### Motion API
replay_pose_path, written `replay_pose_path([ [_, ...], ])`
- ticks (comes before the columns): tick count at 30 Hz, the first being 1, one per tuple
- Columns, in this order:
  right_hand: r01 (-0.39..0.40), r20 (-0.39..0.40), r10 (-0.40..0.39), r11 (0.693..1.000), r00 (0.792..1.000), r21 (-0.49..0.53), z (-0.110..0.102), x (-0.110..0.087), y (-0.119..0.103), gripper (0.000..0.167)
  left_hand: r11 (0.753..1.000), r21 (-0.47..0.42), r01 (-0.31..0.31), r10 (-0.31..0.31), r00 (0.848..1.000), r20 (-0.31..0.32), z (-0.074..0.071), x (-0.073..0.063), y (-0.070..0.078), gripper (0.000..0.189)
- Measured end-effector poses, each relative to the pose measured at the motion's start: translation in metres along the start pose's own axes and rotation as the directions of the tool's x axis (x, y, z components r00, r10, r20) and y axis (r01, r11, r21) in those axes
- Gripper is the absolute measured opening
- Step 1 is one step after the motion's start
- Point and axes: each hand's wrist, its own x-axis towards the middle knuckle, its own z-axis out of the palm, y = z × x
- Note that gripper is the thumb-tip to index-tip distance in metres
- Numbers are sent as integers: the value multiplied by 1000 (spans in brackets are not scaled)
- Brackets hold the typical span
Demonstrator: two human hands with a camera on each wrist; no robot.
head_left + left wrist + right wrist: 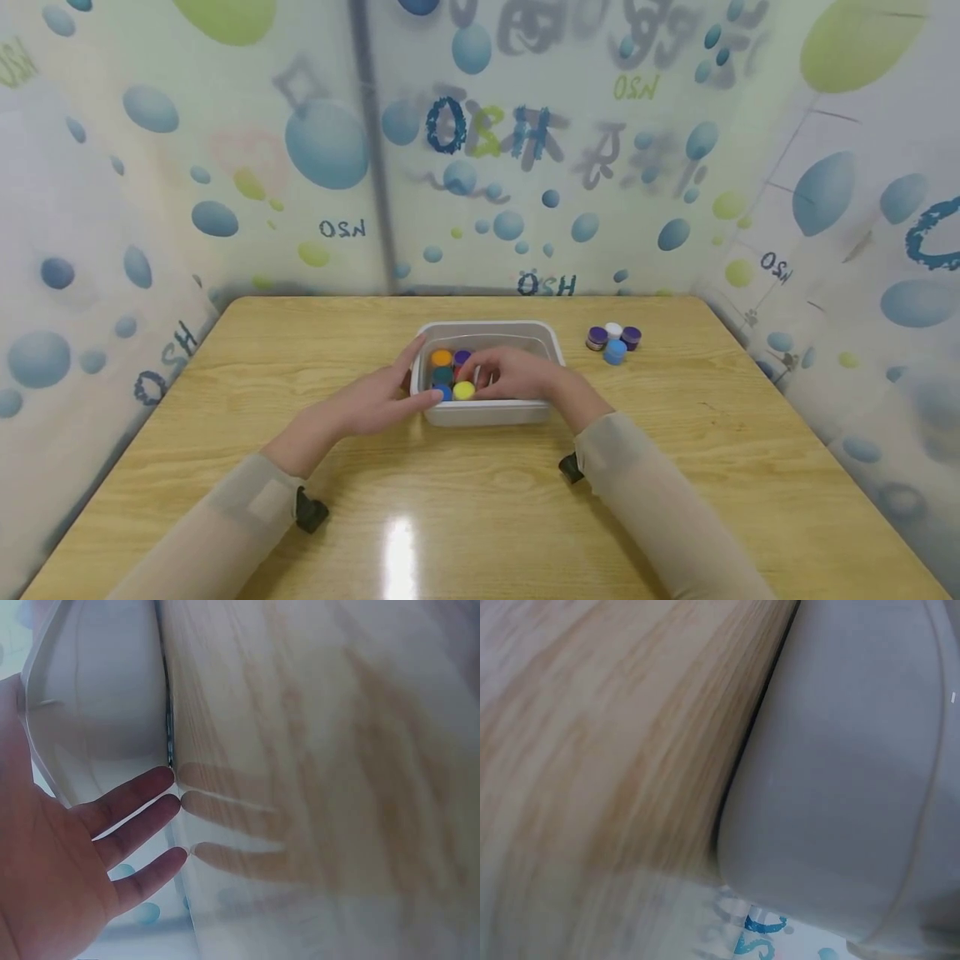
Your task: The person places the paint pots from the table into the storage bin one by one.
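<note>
Nearby, four jars (615, 353) are clustered; white bin (487, 414) is touched by left hand (371, 404), fingers extended; grip of right hand (517, 375), partly hidden inside, can't be told.

My head feed comes through bright, with a white glare streak (400, 558) on the tabletop (480, 517) and blurred grey shadows across the backdrop (480, 208). Both wrist feeds reach me dimmer and hazy, wood grain smeared; the left hand's (64, 877) fingers show dark, soft doubles.
</note>
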Motion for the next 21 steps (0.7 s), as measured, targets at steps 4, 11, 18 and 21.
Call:
replay_pose_path([
  [4, -16, 1, 16, 1000, 1000, -10, 1, 1, -1, 23, 1000, -2, 4, -4, 1000, -2, 0, 0, -1, 107],
  [11, -11, -4, 11, 1000, 1000, -17, 3, 2, 2, 23, 1000, -17, -3, 3, 1000, -5, 0, -1, -2, 107],
  [18, -14, -4, 14, 1000, 1000, -5, 2, 1, 3, 23, 1000, -8, 3, -3, 1000, -5, 0, -1, 1, 107],
  [21, -16, -5, 16, 1000, 1000, 0, 2, 0, 3, 23, 1000, -10, -1, 1, 1000, -3, 0, -1, 1, 107],
])
